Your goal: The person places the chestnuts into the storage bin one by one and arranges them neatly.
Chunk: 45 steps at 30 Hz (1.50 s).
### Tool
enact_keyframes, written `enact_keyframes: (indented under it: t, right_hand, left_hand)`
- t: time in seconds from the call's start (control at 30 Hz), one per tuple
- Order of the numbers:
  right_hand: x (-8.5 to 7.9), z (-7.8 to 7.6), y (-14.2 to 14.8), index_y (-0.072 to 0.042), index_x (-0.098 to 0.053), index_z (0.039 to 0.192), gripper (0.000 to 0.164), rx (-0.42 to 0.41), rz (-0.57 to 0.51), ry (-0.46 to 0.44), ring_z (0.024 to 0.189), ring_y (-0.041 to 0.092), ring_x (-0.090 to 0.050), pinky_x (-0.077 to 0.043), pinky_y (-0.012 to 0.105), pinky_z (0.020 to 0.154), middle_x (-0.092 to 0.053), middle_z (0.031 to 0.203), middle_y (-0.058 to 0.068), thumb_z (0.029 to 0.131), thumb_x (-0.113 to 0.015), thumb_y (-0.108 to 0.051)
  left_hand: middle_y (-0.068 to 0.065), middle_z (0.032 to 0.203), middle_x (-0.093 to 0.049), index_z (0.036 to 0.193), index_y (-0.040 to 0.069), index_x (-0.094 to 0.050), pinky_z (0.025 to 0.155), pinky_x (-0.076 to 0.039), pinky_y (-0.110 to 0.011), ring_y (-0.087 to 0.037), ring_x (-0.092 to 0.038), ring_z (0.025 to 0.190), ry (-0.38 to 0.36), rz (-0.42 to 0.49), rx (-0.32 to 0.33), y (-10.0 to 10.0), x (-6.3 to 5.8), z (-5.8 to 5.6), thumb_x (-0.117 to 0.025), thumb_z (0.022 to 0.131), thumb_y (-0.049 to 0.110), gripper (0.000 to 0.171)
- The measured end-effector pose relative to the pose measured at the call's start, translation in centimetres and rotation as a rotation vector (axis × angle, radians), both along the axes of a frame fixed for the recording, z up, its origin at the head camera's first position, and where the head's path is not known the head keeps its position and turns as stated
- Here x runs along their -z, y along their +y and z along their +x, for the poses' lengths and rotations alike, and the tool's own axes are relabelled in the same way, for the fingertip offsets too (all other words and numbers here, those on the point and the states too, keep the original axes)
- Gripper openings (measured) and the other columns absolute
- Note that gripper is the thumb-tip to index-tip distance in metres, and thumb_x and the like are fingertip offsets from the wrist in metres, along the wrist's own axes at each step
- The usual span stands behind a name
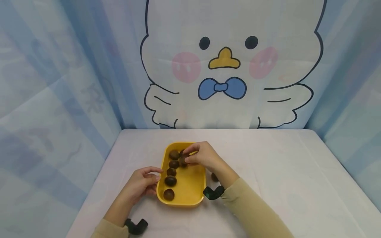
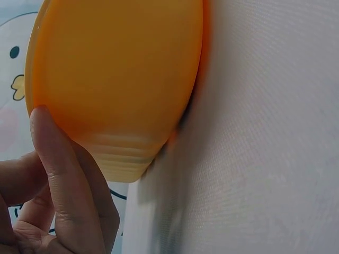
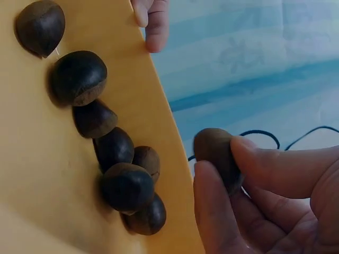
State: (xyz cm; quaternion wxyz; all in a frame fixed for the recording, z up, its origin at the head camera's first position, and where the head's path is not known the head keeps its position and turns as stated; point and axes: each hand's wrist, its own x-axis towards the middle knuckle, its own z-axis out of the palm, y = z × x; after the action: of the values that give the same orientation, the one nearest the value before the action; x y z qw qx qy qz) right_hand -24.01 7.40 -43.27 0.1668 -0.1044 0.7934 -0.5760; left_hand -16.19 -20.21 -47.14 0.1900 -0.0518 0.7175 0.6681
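Observation:
A yellow plastic tray point(image 1: 190, 190) stands on the table with several brown chestnuts point(image 3: 79, 76) lying mostly along its left side and far end. Between thumb and fingers, my right hand point(image 1: 205, 155) pinches one chestnut point(image 3: 214, 145), held above the far part of the tray. At the tray's left wall is my left hand point(image 1: 140, 183), its fingers extended and fingertips touching the wall near the rim. The left wrist view shows those fingers point(image 2: 66, 180) lying against the outside of the tray.
Another chestnut point(image 1: 214, 177) lies on the white table point(image 1: 276, 172) right of the tray, partly hidden by my right wrist. Behind the table hangs a curtain point(image 1: 226, 109) with a cartoon bird on it.

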Motion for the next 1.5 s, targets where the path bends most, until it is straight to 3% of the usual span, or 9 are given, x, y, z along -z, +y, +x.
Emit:
enact_keyframes:
  t: [0.07, 0.17, 0.37, 0.67, 0.97, 1.13, 1.3, 1.5]
  right_hand:
    - [0.0, -0.1, -0.4, 0.000, -0.079, 0.113, 0.023, -0.013, -0.021, -0.032, 0.088, 0.018, -0.077, -0.069, 0.041, 0.084, -0.077, 0.120, 0.016, 0.090, -0.081, 0.003]
    - [0.3, -0.4, -1.0, 0.000, -0.080, 0.109, 0.019, -0.025, 0.030, -0.038, 0.082, 0.016, -0.076, -0.069, 0.038, 0.081, -0.077, 0.113, 0.014, 0.090, -0.080, 0.004]
    - [0.6, -0.4, -2.1, -0.001, -0.080, 0.105, 0.018, -0.055, 0.118, -0.039, 0.083, 0.018, -0.076, -0.069, 0.036, 0.077, -0.078, 0.105, 0.013, 0.088, -0.082, 0.006]
    - [0.9, -0.2, -3.0, -0.003, -0.079, 0.104, 0.022, -0.135, 0.223, 0.019, 0.081, 0.016, -0.074, -0.068, 0.033, 0.072, -0.078, 0.098, 0.009, 0.086, -0.082, 0.008]
    - [1.4, -0.2, -3.5, -0.012, -0.083, 0.092, 0.022, -0.183, 0.379, 0.100, 0.077, 0.016, -0.069, -0.065, 0.028, 0.069, -0.076, 0.088, 0.000, 0.086, -0.081, 0.009]
    - [1.5, -0.2, -3.6, -0.013, -0.083, 0.092, 0.025, -0.190, 0.412, 0.113, 0.078, 0.016, -0.068, -0.064, 0.028, 0.068, -0.076, 0.087, 0.000, 0.085, -0.079, 0.011]
    - [1.3, -0.1, -3.6, -0.014, -0.084, 0.096, 0.027, -0.175, 0.430, 0.121, 0.085, 0.017, -0.067, -0.064, 0.030, 0.071, -0.077, 0.094, 0.000, 0.087, -0.077, 0.011]
    - [0.5, 0.1, -3.1, -0.016, -0.083, 0.101, 0.028, -0.126, 0.439, 0.147, 0.095, 0.016, -0.068, -0.063, 0.036, 0.088, -0.078, 0.102, -0.001, 0.091, -0.072, 0.008]
  left_hand:
    - [-0.004, 0.093, -0.078, 0.141, -0.002, -0.063, 0.060, -0.064, -0.027, -0.014, -0.072, 0.067, -0.002, -0.002, -0.006, 0.0, 0.0, 0.0, -0.068, 0.103, 0.009, 0.040]
    - [-0.003, 0.093, -0.079, 0.141, -0.003, -0.063, 0.061, -0.064, -0.027, -0.013, -0.072, 0.067, -0.003, 0.001, -0.004, -0.1, 0.0, 0.0, -0.068, 0.103, 0.009, 0.041]
    - [-0.003, 0.093, -0.079, 0.142, -0.004, -0.061, 0.061, -0.064, -0.027, -0.013, -0.072, 0.067, -0.005, 0.019, 0.010, -0.2, 0.1, -0.1, -0.068, 0.103, 0.009, 0.042]
    - [-0.002, 0.092, -0.078, 0.142, -0.004, -0.061, 0.060, -0.064, -0.027, -0.012, -0.072, 0.067, 0.005, 0.034, 0.019, -0.2, 0.1, -0.1, -0.069, 0.103, 0.009, 0.043]
    - [-0.004, 0.091, -0.078, 0.141, -0.003, -0.062, 0.060, -0.065, -0.028, -0.014, -0.072, 0.067, 0.008, 0.020, 0.014, -0.2, 0.3, -0.1, -0.069, 0.103, 0.010, 0.041]
    - [-0.003, 0.091, -0.077, 0.141, -0.003, -0.062, 0.060, -0.064, -0.027, -0.013, -0.071, 0.066, 0.007, 0.023, 0.006, -0.2, 0.2, -0.1, -0.069, 0.103, 0.009, 0.041]
    - [-0.003, 0.092, -0.078, 0.141, -0.002, -0.063, 0.060, -0.064, -0.027, -0.013, -0.070, 0.066, 0.007, 0.019, 0.001, -0.1, 0.0, 0.0, -0.068, 0.103, 0.009, 0.040]
    - [-0.003, 0.091, -0.077, 0.141, -0.002, -0.064, 0.059, -0.063, -0.026, -0.013, -0.069, 0.066, 0.002, 0.010, 0.005, 0.0, 0.0, 0.0, -0.068, 0.103, 0.008, 0.039]
